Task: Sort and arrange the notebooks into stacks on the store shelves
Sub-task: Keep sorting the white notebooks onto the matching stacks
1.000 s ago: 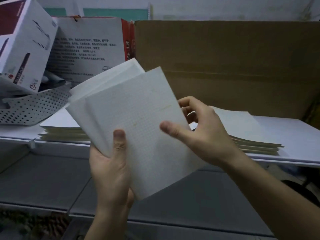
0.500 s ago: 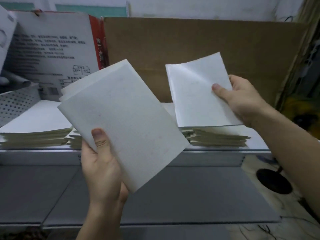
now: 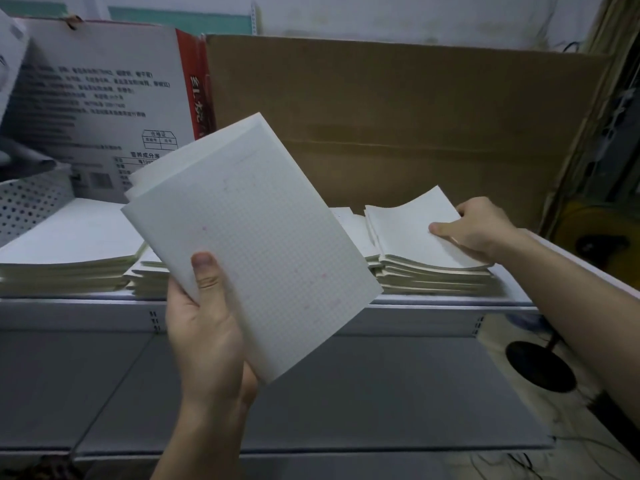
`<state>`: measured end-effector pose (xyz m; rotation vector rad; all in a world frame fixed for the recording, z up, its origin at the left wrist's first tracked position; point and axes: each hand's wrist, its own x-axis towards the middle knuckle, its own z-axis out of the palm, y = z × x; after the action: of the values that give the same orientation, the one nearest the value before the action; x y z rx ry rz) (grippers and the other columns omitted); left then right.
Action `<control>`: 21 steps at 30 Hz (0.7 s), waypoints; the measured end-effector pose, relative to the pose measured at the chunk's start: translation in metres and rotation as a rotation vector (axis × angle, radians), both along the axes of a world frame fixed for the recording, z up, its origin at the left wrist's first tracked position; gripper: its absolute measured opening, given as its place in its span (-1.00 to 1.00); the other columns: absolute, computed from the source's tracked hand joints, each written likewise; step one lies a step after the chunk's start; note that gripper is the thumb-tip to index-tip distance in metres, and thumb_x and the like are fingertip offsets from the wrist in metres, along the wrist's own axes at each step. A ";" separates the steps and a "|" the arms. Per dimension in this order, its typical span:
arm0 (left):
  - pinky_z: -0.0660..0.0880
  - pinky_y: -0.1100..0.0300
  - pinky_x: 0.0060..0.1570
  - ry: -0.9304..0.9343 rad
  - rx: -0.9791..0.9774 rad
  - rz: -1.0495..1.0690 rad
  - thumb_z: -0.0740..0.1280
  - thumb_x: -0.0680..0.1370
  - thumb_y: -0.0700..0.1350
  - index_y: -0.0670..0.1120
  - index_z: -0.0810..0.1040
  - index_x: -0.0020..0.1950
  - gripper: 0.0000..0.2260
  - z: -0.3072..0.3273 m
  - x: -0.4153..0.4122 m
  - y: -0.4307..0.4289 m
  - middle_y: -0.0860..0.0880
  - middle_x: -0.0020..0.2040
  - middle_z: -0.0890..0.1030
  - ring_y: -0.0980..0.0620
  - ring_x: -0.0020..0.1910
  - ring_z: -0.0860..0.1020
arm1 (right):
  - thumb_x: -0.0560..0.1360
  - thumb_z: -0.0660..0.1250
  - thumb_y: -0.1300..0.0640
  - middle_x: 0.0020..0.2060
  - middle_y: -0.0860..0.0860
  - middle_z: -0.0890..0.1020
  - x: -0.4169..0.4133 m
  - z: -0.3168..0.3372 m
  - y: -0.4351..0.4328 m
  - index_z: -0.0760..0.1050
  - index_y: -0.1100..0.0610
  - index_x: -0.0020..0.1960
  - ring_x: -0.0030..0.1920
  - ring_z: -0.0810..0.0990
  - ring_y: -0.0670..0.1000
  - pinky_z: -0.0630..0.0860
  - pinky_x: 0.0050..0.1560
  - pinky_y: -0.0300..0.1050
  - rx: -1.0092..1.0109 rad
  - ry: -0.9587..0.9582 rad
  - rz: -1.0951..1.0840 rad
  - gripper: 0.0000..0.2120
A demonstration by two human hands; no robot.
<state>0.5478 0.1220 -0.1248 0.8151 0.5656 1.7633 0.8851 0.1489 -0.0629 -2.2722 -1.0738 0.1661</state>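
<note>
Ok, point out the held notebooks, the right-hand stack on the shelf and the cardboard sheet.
held notebooks (image 3: pixel 263 244), head view, middle of the front grid cover.
right-hand stack (image 3: pixel 433 278), head view, its front page edges.
cardboard sheet (image 3: pixel 398 109), head view, bare upper face.

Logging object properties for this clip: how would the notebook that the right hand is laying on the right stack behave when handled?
Likely floppy: the notebook bows upward at its far edge under the right hand. Probably light, since a thumb-and-finger pinch carries it. It may slide, as the stack below already sits unevenly.
</note>
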 end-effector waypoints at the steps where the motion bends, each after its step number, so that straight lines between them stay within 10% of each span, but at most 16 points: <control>1: 0.65 0.20 -0.17 0.010 0.005 -0.016 0.21 0.67 0.08 0.06 0.54 0.19 -0.81 -0.002 0.000 0.000 0.13 -0.04 0.74 0.14 -0.08 0.71 | 0.46 0.47 -0.16 -0.15 0.08 0.66 0.001 0.000 0.001 0.60 0.18 -0.07 -0.21 0.62 0.09 0.44 -0.31 -0.10 -0.034 -0.034 -0.002 -0.61; 5: 0.65 0.19 -0.17 0.029 -0.024 -0.022 0.22 0.67 0.07 0.03 0.53 0.18 -0.81 -0.001 -0.002 0.000 0.12 -0.04 0.74 0.12 -0.08 0.72 | 0.50 0.35 -0.29 0.11 0.14 0.61 -0.007 -0.005 -0.003 0.56 0.20 0.15 -0.01 0.60 0.16 0.56 -0.06 0.01 -0.133 -0.316 -0.074 -0.45; 8: 0.67 0.13 -0.13 0.051 -0.039 -0.030 0.23 0.67 0.07 0.04 0.53 0.19 -0.81 0.002 -0.006 0.000 0.10 -0.01 0.74 0.08 -0.04 0.72 | 0.57 0.30 -0.19 0.27 0.09 0.52 -0.037 -0.001 -0.012 0.48 0.05 0.32 0.15 0.56 0.11 0.55 0.17 0.09 0.155 -0.408 0.071 -0.56; 14: 0.69 0.00 -0.03 0.080 -0.028 -0.039 0.29 0.62 0.07 0.00 0.52 0.20 -0.78 0.001 -0.022 0.004 0.04 0.03 0.74 0.01 0.00 0.72 | 0.59 0.28 -0.14 -0.13 -0.07 0.63 -0.159 0.024 -0.033 0.54 0.01 0.07 -0.16 0.57 -0.13 0.50 -0.22 -0.21 0.513 0.070 0.728 -0.77; 21: 0.67 -0.11 -0.01 0.097 -0.014 0.063 0.35 0.52 0.12 0.01 0.51 0.19 -0.69 0.008 -0.075 0.016 -0.04 0.08 0.73 -0.12 0.06 0.72 | 0.36 0.53 -0.23 -0.02 -0.16 0.59 -0.240 0.019 -0.012 0.45 -0.07 0.16 -0.06 0.62 -0.05 0.66 -0.12 -0.10 0.500 0.089 0.799 -0.51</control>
<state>0.4728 0.1380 -0.1171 0.8852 0.6737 1.7827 0.6454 0.1366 -0.0439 -1.3013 -1.6978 0.2769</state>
